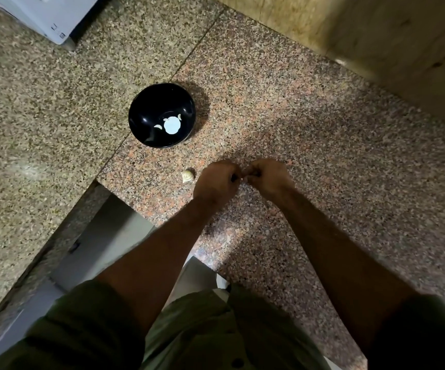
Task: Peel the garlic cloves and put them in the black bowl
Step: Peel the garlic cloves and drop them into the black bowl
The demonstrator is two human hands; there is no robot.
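Your left hand [217,180] and right hand [266,177] meet above the speckled granite counter [309,124], approx. centre of view. Both have fingers curled inward, fingertips touching betw. the two hands. A small pale item shows at the meeting point; it's too small to confirm as a clove, so what each hand grips can't be told for certain.

One unpeeled garlic clove [188,175] lies on the counter just beside your left hand, at its 9 o'clock, not touching it.

The black bowl [149,110] stands upright on the counter at approx. 11 o'clock from your hands, well apart from them. Inside it: three peeled cloves [158,126] near the bottom, grouped round a bright white round patch, possibly a light reflection.

A seam in the counter runs diagonally past the bowl's left side. A white appliance corner [48,20] sits at 10–11 o'clock, far edge of view. A beige wall [376,36] stands at 1–2 o'clock. Olive-green sleeves [82,316] cover your upper arms.
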